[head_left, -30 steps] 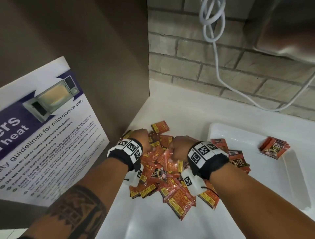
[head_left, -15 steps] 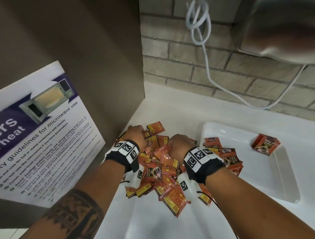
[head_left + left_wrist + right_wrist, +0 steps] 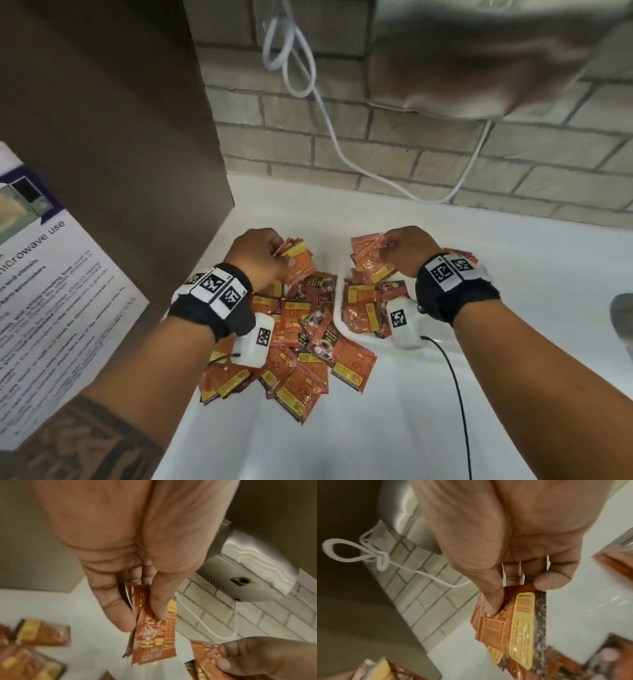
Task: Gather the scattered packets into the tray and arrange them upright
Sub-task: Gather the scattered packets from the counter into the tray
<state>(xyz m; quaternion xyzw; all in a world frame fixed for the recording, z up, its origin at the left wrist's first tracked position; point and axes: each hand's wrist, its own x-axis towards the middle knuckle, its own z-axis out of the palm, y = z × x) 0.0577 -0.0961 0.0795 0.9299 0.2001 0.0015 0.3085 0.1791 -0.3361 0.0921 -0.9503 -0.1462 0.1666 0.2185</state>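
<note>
A white counter runs up to a brick wall, with a grey metal box mounted above and a white cable looping down from it. A printed notice about microwave use leans at the left.

The white tray sits on the counter under the right arm; only its near corner shows, and a jumble of orange packets lies flat in it. A few more show beyond the right wrist, blurred. Just left of the tray a larger heap of packets is spread on the counter, overlapping one another.

The left hand is raised over the heap, thumb and fingers pinching a small bunch of packets. The right hand is raised over the tray, pinching its own bunch.

I judge the task less than halfway: much of the heap is not yet in the tray, and none of the packets seen there stand upright.
</note>
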